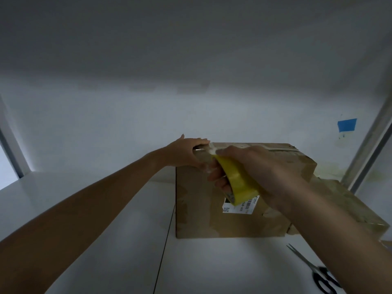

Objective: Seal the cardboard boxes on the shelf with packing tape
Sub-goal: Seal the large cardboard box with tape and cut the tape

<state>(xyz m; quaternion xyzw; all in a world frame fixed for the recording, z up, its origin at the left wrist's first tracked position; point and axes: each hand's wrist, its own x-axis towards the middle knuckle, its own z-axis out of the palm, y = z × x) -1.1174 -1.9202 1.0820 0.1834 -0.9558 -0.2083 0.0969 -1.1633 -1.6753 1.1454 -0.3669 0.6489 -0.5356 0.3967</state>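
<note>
A brown cardboard box (197,217) stands on the white shelf (106,240), a white label on its front face. My right hand (261,172) grips a yellow roll of packing tape (237,181) in front of the box's upper left part. A clear strip runs from the roll to the box's top left corner. There my left hand (186,151) rests on the corner, fingers along the top edge and pressing the tape end down. A second cardboard box (347,206) lies lower, behind and to the right of the first.
Black-handled scissors (314,270) lie on the shelf at the lower right, blades pointing up-left. A blue tape patch (346,125) is stuck on the back wall. Metal uprights (369,145) frame the right side, and another stands at the far left.
</note>
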